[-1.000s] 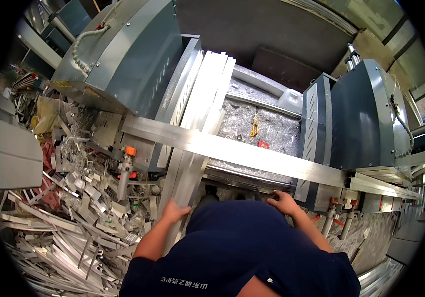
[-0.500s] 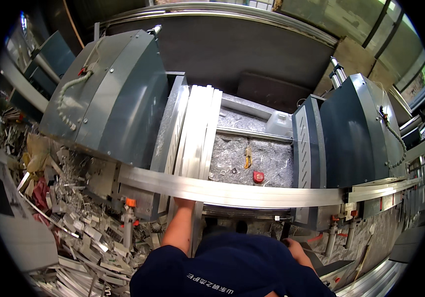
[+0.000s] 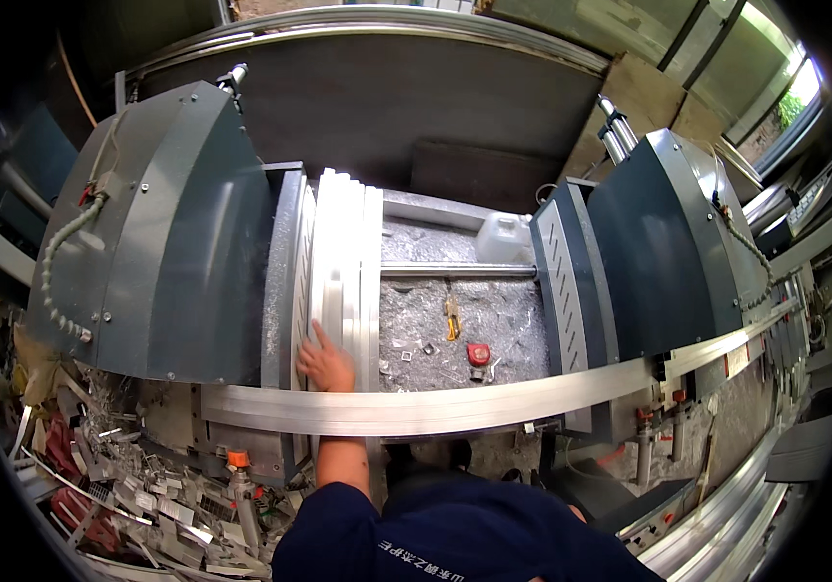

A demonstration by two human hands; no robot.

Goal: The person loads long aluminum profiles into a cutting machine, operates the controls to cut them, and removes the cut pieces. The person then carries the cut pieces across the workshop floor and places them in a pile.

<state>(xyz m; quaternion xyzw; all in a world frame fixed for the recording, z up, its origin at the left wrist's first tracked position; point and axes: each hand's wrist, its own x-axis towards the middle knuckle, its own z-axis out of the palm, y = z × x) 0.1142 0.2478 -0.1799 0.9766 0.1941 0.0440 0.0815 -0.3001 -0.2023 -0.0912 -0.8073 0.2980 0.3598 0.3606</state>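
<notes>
My left hand [image 3: 327, 365] reaches past a long silvery metal profile [image 3: 416, 411] lying crosswise before me; my forearm passes under it. Its fingers are spread, holding nothing, at the left edge of a stack of long pale metal profiles [image 3: 344, 242] that runs away from me. Whether the fingertips touch the stack I cannot tell. The crosswise profile spans the two grey machine heads, the left head [image 3: 208, 242] and the right head [image 3: 683, 242]. My right hand is hidden; only a sliver of skin shows beside my dark shirt.
Between the heads a chip-strewn bed carries a red tape measure [image 3: 478, 354], a yellow-handled tool [image 3: 452, 320] and a translucent plastic jug [image 3: 503, 239]. Metal offcuts [image 3: 169, 504] heap at lower left. Orange-topped clamp cylinders [image 3: 240, 485] stand below the crosswise profile. More long profiles [image 3: 717, 533] lie lower right.
My left hand has come from beneath the crosswise profile to its far side, fingers spreading. My right hand has gone out of sight. The view has shifted, moving the machine leftward in the picture.
</notes>
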